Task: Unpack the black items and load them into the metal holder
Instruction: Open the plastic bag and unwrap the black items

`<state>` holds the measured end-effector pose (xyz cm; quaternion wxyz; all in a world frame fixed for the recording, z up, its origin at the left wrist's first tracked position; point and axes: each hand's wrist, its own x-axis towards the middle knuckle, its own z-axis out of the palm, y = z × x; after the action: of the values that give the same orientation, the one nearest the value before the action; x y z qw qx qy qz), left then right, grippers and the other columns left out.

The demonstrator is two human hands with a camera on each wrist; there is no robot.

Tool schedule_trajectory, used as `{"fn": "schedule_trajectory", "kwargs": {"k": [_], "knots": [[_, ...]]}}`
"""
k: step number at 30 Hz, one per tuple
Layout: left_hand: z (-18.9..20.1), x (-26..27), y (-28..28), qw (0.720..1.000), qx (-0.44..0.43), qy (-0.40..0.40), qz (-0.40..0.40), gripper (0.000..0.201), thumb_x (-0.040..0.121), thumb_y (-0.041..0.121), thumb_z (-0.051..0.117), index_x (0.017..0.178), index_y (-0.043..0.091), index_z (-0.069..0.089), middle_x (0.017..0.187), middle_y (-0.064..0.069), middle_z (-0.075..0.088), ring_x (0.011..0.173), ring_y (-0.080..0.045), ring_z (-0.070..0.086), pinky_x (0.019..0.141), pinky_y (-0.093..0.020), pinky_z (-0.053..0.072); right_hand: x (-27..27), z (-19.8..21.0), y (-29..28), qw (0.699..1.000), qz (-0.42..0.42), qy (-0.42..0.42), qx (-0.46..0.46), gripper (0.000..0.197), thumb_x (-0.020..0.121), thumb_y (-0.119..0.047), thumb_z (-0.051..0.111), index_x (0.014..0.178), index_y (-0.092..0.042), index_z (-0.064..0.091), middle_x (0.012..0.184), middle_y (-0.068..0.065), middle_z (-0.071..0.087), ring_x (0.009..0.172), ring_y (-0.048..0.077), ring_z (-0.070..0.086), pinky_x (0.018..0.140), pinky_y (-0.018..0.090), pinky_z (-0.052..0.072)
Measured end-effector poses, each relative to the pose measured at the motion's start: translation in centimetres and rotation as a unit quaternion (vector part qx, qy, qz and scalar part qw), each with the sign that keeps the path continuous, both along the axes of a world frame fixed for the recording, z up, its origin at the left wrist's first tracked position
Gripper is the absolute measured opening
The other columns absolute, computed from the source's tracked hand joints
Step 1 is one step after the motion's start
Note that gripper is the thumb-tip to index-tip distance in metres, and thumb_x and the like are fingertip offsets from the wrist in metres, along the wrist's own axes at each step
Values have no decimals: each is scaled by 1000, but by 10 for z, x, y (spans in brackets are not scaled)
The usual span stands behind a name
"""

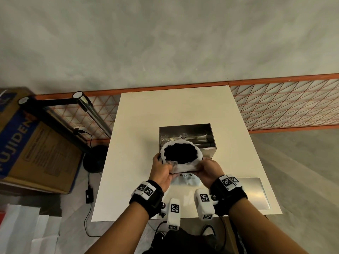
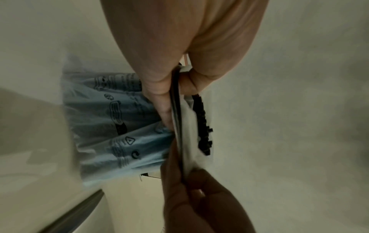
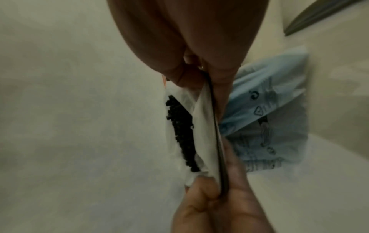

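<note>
A round black item (image 1: 180, 154) sits in a white paper wrapping (image 1: 183, 167) that is peeled open around it. I hold it above the table, just in front of the metal holder (image 1: 209, 153), an open shiny box. My left hand (image 1: 162, 171) pinches the wrapping's left edge and my right hand (image 1: 208, 171) pinches its right edge. In the left wrist view the left hand (image 2: 169, 88) pinches a thin dark rim beside the rough black item (image 2: 203, 124). The right hand (image 3: 209, 74) holds the same rim in the right wrist view, with the black item (image 3: 181, 132) showing through the wrapping (image 3: 205, 134).
A light blue printed plastic bag (image 1: 187, 180) lies on the white table (image 1: 165, 110) under my hands. A flat metal plate (image 1: 256, 193) rests at the table's near right corner. A lamp stand (image 1: 95, 158) and a cardboard box (image 1: 33, 147) stand on the floor to the left.
</note>
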<state>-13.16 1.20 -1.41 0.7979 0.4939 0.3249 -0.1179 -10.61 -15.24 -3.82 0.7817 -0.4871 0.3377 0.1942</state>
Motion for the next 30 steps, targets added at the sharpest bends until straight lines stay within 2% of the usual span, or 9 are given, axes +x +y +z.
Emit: {"fn": "schedule_trajectory", "kwargs": {"k": [4,8,11,14,16,19,25,28,30], "knots": [[-17,-3,-1,996,76,29,-37,76,85,-26,38,140,25,49,136,-6,61,121,-33,60,83,-59,60,-5,-20,0,993,56,28,-103,37,80,20,30,90,0,59,84,18,59,74,32,54,62,49,54],[-16,-11,1,981,136,71,-122,53,98,-4,41,135,35,45,129,4,58,110,-26,61,73,-46,61,-4,-25,-1,967,144,5,-212,19,92,-2,43,100,-16,55,104,20,62,83,37,63,56,55,58],[-16,-7,14,944,256,76,-192,45,91,13,55,131,33,49,132,-5,55,105,-30,64,73,-45,64,-2,-23,-5,924,205,-63,-317,16,90,-16,46,100,-28,51,111,10,59,92,40,64,47,43,58],[-25,6,26,886,393,15,-246,71,67,30,59,137,29,54,130,-13,53,104,-32,65,85,-43,62,1,-19,-9,892,211,-137,-375,27,76,-29,51,102,-36,56,106,3,64,97,29,64,68,49,61],[-35,16,29,865,425,-19,-267,74,58,41,57,132,35,58,129,-12,58,105,-25,66,95,-41,58,1,-9,-7,908,193,-137,-345,40,70,-34,54,109,-35,63,110,2,66,100,25,63,85,50,57],[-7,24,22,853,437,-38,-281,73,64,45,54,136,33,56,130,-7,60,115,-26,62,103,-44,51,4,6,-1,932,161,-131,-295,26,81,-29,62,105,-22,69,104,-1,70,100,22,64,92,45,53],[7,20,17,849,468,-40,-241,47,95,16,52,142,22,53,129,-11,64,120,-35,58,97,-36,46,7,-4,8,936,175,-158,-261,13,82,-31,62,89,-22,70,88,0,73,89,23,68,85,49,57],[6,15,17,870,427,-8,-246,44,96,19,45,137,26,60,127,-10,68,117,-36,60,98,-36,48,6,-8,8,943,151,-148,-256,11,87,-30,63,79,-24,69,75,-3,69,76,20,65,70,43,55],[7,12,17,906,356,29,-227,39,86,32,49,116,31,72,112,-7,74,107,-35,66,95,-46,55,7,-9,6,945,135,-150,-257,17,88,-23,62,72,-25,68,67,-5,66,70,18,60,67,37,51]]}}
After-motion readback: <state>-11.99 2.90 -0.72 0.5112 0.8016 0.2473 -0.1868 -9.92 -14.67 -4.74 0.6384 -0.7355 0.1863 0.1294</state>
